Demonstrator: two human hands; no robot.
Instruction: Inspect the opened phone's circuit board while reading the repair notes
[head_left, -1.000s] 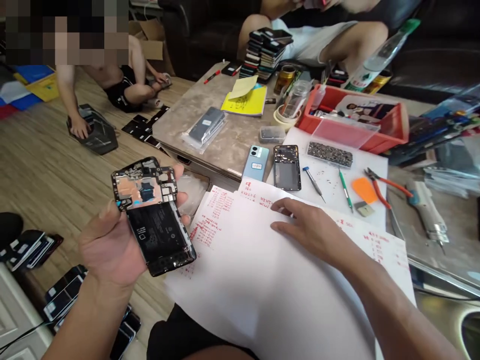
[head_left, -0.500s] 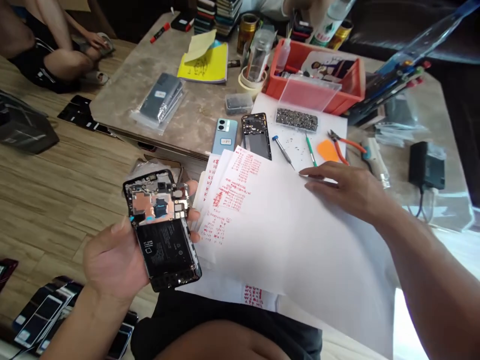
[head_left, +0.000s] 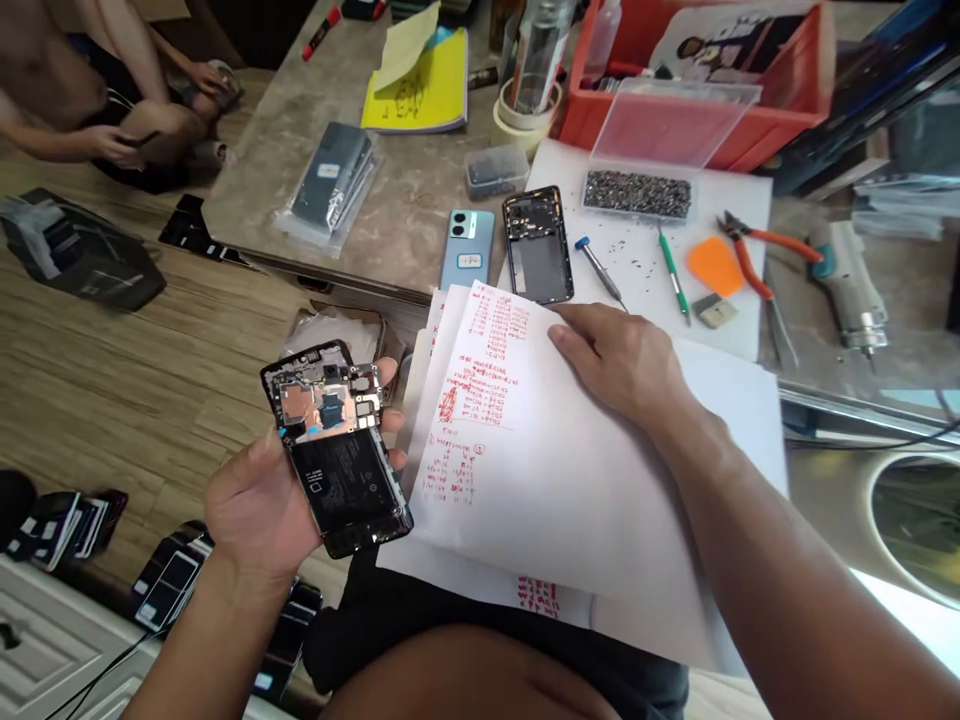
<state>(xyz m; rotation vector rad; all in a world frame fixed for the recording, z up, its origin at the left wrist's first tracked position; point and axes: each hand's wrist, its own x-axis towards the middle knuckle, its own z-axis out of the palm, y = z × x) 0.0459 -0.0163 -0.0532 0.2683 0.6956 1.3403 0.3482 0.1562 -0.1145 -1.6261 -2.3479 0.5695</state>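
My left hand (head_left: 262,490) is wrapped around an opened smartphone (head_left: 349,475), its thumb on one side and fingertips on the other. The phone's back is off, so the black battery and the copper-coloured board area face up. My right hand (head_left: 626,365) pinches the top edge of the white paper sheets (head_left: 547,480), thumb on the upper face; its other fingers are partly hidden. Red handwriting covers the left part of the sheets, which lie over my lap. Just beyond them are a removed black phone frame (head_left: 538,245), a light-blue phone (head_left: 469,248) and a blue-capped screwdriver (head_left: 600,272).
On a white mat stand an open box of screws (head_left: 637,195), a green screwdriver (head_left: 673,272) and orange-handled pliers (head_left: 757,255). A red bin (head_left: 780,130) stands behind. Bagged phones (head_left: 334,180) lie on the table. Another person (head_left: 112,110) sits at the far left.
My right hand has moved left along the top edge of the paper. The view has shifted, bringing the table closer; the left hand still holds the opened phone.
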